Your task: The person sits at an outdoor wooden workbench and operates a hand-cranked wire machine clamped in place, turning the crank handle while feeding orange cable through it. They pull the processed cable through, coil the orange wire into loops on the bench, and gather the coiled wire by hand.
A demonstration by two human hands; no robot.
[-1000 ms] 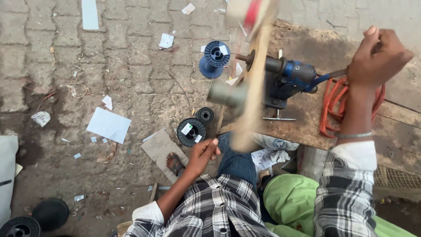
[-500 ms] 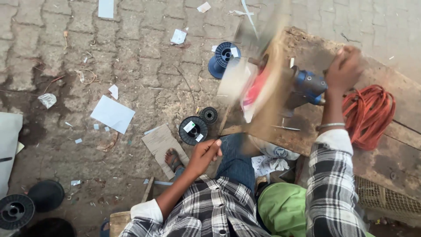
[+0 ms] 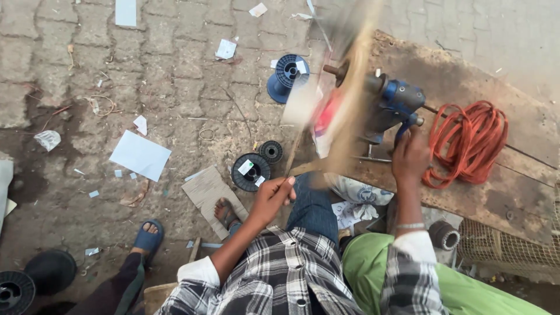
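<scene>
A person in a checked shirt sits over a hand-cranked winding rig set up on a wooden surface [image 3: 466, 192] beside a brick-paved floor. Nearest the camera, the left hand [image 3: 271, 198] is pinched shut around a thin strand, fingertips pressed together, guiding it up toward the spinning wheel [image 3: 344, 99]. The right hand [image 3: 411, 157] is clenched on the crank handle at the side of the blue winder [image 3: 396, 105], just in front of a coil of orange cable [image 3: 466, 140] lying on the boards.

The wheel is a blur of tan and red, upright on its shaft at the near edge of the surface. It looks light and stiff, a thin frame that would flex if grabbed at the rim; the shaft or hub seems the safer place to take hold once it stands still. The strand appears fine and slippery, likely to cut or slide under a tight pinch, so a gentle grip between thumb and fingertips suits it.

Beyond the left hand, two black spools [image 3: 251, 172] rest on the paving near a scrap of cardboard [image 3: 207, 195]. Farther out lie a sheet of white paper [image 3: 140, 154] and a blue spool [image 3: 286, 76] tipped on its side. Another person's foot in a blue sandal [image 3: 146, 239] shows at lower left.
</scene>
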